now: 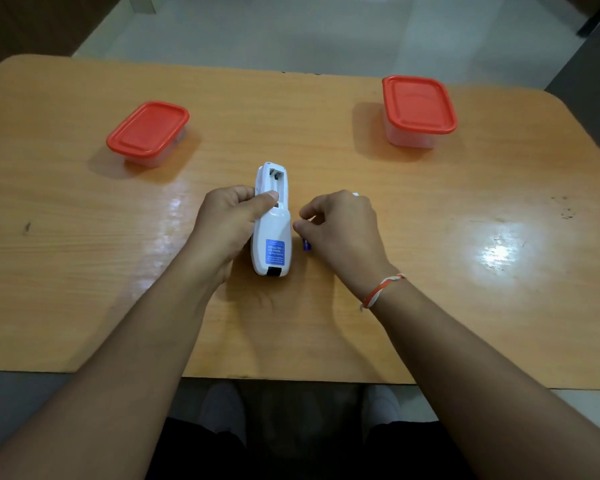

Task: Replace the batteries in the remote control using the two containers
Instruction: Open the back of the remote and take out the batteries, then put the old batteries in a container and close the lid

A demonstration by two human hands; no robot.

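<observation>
A white remote control [271,244] lies back side up at the table's middle, a blue label near its close end. Its battery compartment [278,183] at the far end is open, and I see no batteries in it. My left hand [229,223] grips the remote from the left, thumb on its back. My right hand [340,230] sits just right of the remote with fingers curled; the purple end of a battery [307,244] shows under its thumb. A small white piece [355,194] peeks out beyond its knuckles. Two clear containers with red lids stand closed: one far left [148,133], one far right [419,105].
The wooden table [84,271] has its near edge just below my forearms and rounded far corners. A red and white band is on my right wrist [381,289]. Pale floor lies beyond the table.
</observation>
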